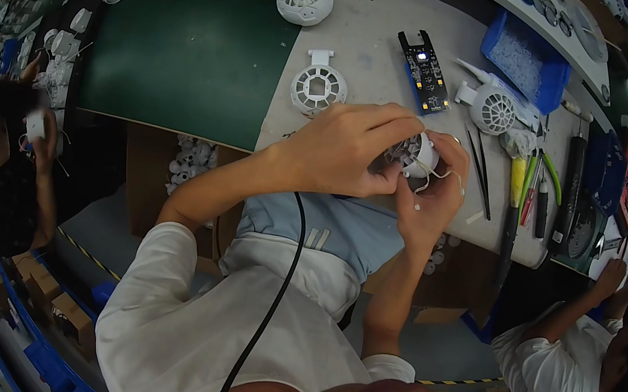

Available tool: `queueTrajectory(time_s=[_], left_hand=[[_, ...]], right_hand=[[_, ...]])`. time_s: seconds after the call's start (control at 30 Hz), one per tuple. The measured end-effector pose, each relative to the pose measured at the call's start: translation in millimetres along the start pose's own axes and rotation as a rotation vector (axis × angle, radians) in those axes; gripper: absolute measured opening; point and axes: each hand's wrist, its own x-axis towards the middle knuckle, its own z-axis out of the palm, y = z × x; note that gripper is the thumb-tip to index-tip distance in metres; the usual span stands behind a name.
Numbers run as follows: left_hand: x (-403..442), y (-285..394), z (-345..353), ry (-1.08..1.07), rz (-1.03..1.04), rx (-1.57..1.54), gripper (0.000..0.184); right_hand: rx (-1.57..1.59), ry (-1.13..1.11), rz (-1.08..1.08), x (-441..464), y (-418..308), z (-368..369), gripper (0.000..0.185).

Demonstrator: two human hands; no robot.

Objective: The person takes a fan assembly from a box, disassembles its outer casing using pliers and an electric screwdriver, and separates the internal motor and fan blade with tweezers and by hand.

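Both hands meet over the front edge of the table around a small white round housing [422, 160] with thin white wires hanging from it. My left hand [350, 146] closes on the housing's left side, its fingertips at the inner parts. On the right, my right hand [436, 194] is wrapped round the housing, with a wire looping over its fingers. What the fingertips touch inside is too small to tell. A white ring-shaped grille [319, 88] lies just beyond my left hand. Past the housing lies a black circuit-board device [426, 79] with a small light on.
A blue bin [525, 61] of small clear parts sits at the back right, near a white fan head [496, 110]. Tweezers [480, 172], pliers and a yellow-handled tool [517, 182] lie to the right. More fan heads [304, 1] stand at the back. Co-workers sit on both sides.
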Motion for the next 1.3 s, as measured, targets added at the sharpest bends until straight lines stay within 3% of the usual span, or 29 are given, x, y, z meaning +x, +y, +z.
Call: queueTrajectory(time_s=[0.33, 0.53, 0.7, 0.8, 1.3], left_hand=[[-1.2, 3.6, 5.1, 0.057, -0.016, -0.013, 0.048], [7.3, 0.2, -1.4, 0.012, -0.039, -0.257, 0.044], [6.9, 0.5, -4.0, -0.095, -0.295, -0.341, 0.042], [8.5, 1.4, -3.6, -0.115, -0.339, -0.341, 0.040], [6.2, 4.3, 13.5, 0.047, -0.101, -0.121, 0.050]], right_hand=[[-0.072, 0.024, 0.022, -2.5, -4.5, 3.8, 0.059], [-0.085, 0.074, -0.035, -3.3, -1.7, 1.1, 0.057], [-0.105, 0.080, -0.045, -5.6, -0.8, 3.1, 0.057], [-0.160, 0.056, -0.061, -7.4, -1.4, 1.1, 0.055], [-0.243, 0.015, -0.037, -3.3, -7.4, 8.7, 0.059]])
